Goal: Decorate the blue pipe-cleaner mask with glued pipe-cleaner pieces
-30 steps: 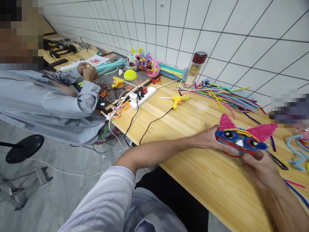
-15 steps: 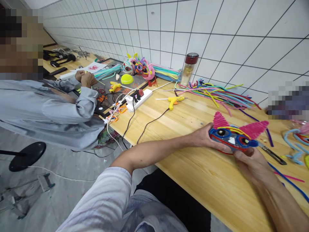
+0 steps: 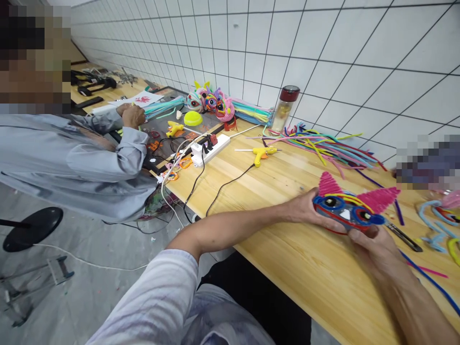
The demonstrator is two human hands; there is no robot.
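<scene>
Between my two hands is a cat-like mask [image 3: 346, 214] made of pipe cleaners, with pink pointed ears, blue-ringed dark eyes, a white nose and red and yellow trim. My left hand [image 3: 309, 209] grips its left side, thumb along the lower front edge. My right hand [image 3: 370, 244] holds it from below at the right, thumb on the bottom edge. The mask is raised over the wooden table [image 3: 294, 268], its face turned toward me. A utility knife [image 3: 404, 238] lies just right of the mask.
A yellow glue gun [image 3: 259, 155] and a white power strip [image 3: 210, 149] with trailing cords lie left. Behind are loose pipe cleaners [image 3: 323, 143], a lidded bottle [image 3: 285, 109] and finished masks [image 3: 212, 103]. A co-worker in a grey shirt [image 3: 89, 153] sits at left.
The camera view has shifted slightly. Both hands keep their hold on the mask, which stays almost in place. The co-worker's hands have moved a little.
</scene>
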